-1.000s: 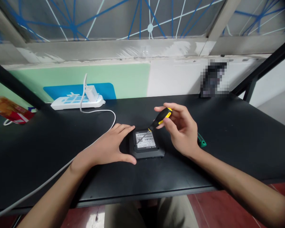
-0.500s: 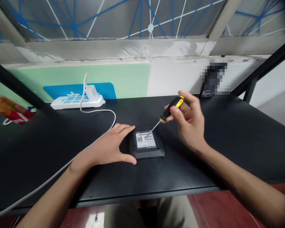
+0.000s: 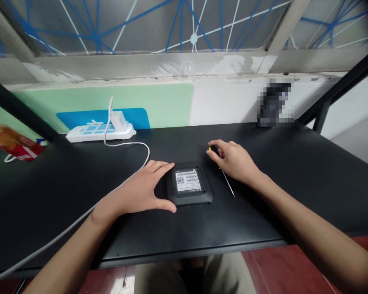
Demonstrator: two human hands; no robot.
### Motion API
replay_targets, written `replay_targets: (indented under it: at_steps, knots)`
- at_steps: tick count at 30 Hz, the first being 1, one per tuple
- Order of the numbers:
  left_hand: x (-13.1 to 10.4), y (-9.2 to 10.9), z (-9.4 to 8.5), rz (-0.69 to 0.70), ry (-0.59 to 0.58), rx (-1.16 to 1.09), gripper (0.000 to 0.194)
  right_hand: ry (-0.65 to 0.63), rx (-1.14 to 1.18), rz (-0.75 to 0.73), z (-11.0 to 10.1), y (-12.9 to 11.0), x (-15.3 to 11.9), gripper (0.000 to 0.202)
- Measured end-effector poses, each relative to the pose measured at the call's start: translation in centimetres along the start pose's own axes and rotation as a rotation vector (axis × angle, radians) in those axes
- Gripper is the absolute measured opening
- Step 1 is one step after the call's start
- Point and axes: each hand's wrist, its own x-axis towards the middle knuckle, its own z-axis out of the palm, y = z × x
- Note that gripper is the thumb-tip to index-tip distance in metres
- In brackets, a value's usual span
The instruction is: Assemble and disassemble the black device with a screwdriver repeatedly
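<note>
A black square device [image 3: 190, 200] with a white printed label and a QR code lies flat on the black table [image 3: 159, 241]. At its left side is my left hand [image 3: 141, 185], thumb and fingers spread, the tips at its near and far left corners. To the right of the device, my right hand [image 3: 236, 159] is closed round the black and yellow handle of a screwdriver [image 3: 227, 182]. The screwdriver's thin metal shaft slants toward me, its tip low over or on the table; I cannot tell which. Most of the handle is hidden by the fingers.
At the back left stands a white power strip [image 3: 76, 134] with a white charger [image 3: 118, 121] plugged in. Its white cable [image 3: 64, 230] runs under or beside my left arm. A red and orange package [image 3: 15, 143] lies far left. A pixelated dark object [image 3: 272, 104] leans on the back wall.
My right hand has moved down and turned, so the screwdriver's tip left the device's label and now points toward me at the device's right. My left hand and the device stay put.
</note>
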Motion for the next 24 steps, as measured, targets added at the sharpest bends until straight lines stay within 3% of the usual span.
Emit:
replay_targets:
  at_steps: [5, 8, 12, 19, 24]
  knots:
    - [-0.1, -0.1, 0.0, -0.007, 0.000, 0.002, 0.110, -0.019, -0.112, -0.016, -0.2, -0.1, -0.2, 0.044]
    - [-0.2, -0.1, 0.1, -0.002, 0.003, 0.000, 0.109, 0.064, -0.175, 0.004, -1.2, 0.5, -0.1, 0.046]
    - [-0.2, -0.1, 0.1, -0.007, 0.003, 0.005, 0.108, 0.186, -0.113, 0.142, -3.0, 2.4, -0.8, 0.041]
    - [0.0, 0.0, 0.1, -0.004, -0.003, 0.002, 0.107, 0.027, 0.012, 0.305, -4.2, 4.9, -6.1, 0.037]
    - [-0.2, -0.2, 0.1, -0.009, 0.007, -0.001, 0.108, 0.072, -0.205, 0.294, -3.4, 4.9, -10.1, 0.060]
